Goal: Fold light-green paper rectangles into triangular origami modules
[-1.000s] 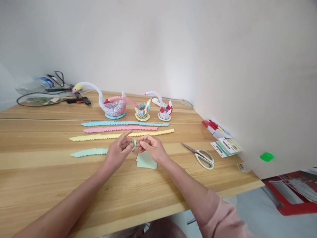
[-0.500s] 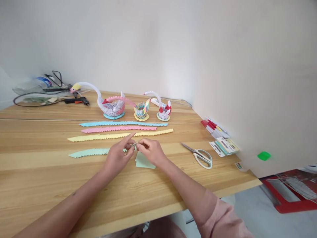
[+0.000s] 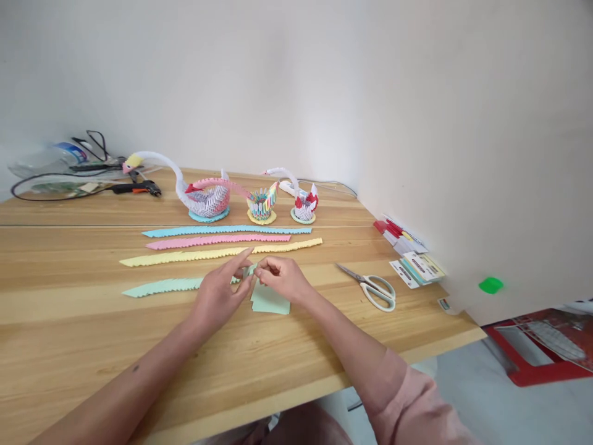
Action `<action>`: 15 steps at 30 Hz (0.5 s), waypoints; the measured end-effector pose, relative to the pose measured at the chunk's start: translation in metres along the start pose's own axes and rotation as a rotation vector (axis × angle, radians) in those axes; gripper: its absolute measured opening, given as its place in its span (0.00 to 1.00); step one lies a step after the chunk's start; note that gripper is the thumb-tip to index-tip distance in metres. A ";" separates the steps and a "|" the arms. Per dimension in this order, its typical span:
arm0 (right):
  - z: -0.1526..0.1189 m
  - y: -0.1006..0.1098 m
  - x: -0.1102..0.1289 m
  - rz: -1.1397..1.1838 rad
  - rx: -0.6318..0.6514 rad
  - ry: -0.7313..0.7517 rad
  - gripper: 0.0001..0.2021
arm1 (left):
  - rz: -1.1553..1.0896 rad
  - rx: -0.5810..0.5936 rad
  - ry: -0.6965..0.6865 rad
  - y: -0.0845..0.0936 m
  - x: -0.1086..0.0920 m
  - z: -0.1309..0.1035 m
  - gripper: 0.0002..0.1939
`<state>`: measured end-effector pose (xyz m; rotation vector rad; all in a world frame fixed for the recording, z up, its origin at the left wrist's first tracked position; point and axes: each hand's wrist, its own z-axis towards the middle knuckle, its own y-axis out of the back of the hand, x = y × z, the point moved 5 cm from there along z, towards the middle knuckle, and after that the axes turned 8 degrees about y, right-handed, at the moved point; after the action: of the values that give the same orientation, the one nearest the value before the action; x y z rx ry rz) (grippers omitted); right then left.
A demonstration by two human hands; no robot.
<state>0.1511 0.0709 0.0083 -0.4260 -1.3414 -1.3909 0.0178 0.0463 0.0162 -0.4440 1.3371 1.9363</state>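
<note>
Between my two hands is a small light green paper piece (image 3: 251, 270), partly hidden by the fingers. My left hand (image 3: 221, 287) holds its left side, with the index finger stretched out. The thumb and fingers of my right hand (image 3: 281, 279) pinch its right side. Beneath my right hand lies a stack of pale green paper sheets (image 3: 271, 301). A row of overlapping light green folded pieces (image 3: 162, 286) runs under my left hand. Beyond it lie similar yellow (image 3: 185, 256), pink (image 3: 217, 240) and blue (image 3: 227, 230) rows.
Scissors (image 3: 370, 288) lie to the right, points away from me. Packets of paper (image 3: 417, 269) rest along the right wall. Several paper swans (image 3: 208, 201) stand at the back. A glue gun (image 3: 136, 188), cables and a plastic bottle (image 3: 44, 162) sit at the back left.
The green paper piece has been turned or opened, and more of its flat face shows between my fingers. Both hands stay nearly in place; the view has shifted slightly.
</note>
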 end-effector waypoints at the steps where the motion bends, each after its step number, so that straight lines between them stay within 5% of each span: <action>1: 0.000 0.001 -0.001 -0.004 -0.008 -0.004 0.08 | 0.010 0.003 -0.019 0.000 -0.001 0.000 0.25; 9: -0.002 -0.001 0.000 -0.259 -0.077 0.073 0.07 | 0.152 -0.001 -0.177 -0.006 -0.005 -0.004 0.26; 15: 0.000 -0.006 -0.010 0.111 -0.031 -0.105 0.08 | 0.058 0.014 -0.147 -0.003 -0.003 0.000 0.27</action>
<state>0.1497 0.0737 -0.0025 -0.5921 -1.3614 -1.3136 0.0221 0.0452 0.0163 -0.2537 1.2805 1.9653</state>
